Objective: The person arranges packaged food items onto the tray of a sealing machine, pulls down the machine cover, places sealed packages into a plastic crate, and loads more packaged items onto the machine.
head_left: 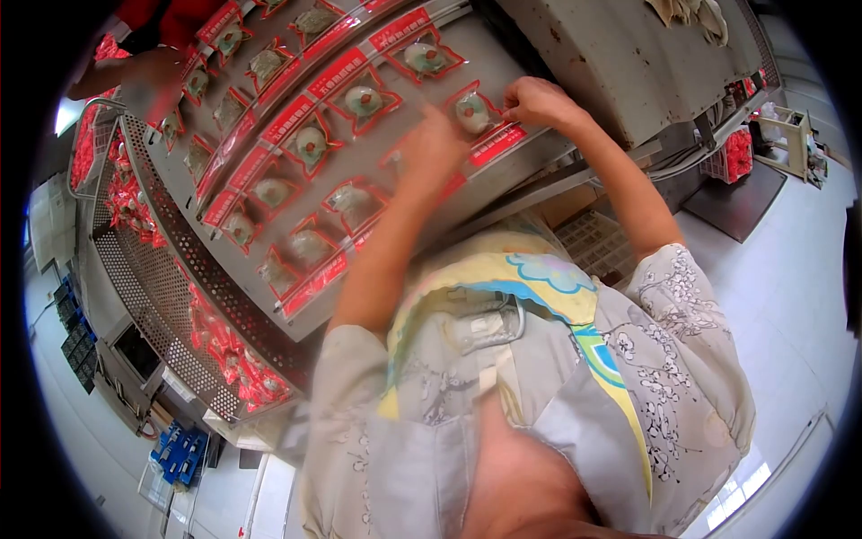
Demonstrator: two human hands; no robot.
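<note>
Rows of clear, red-edged packets with round pale contents lie on a grey metal surface [373, 58], joined to red printed strips [339, 74]. My left hand [435, 144] is smeared by motion over the front row, so its fingers and anything in them cannot be made out. To its right, my right hand [539, 101] has its fingers pressed together at the right edge of one packet [471, 111]. What lies between those fingertips is hidden. Another packet [424, 58] is just behind my left hand.
A perforated metal guard [211, 283] borders the surface at left, with red packets [238, 346] beside it. A large metal housing [620, 63] stands close to my right hand. Another person's arm [126, 76] reaches in at upper left.
</note>
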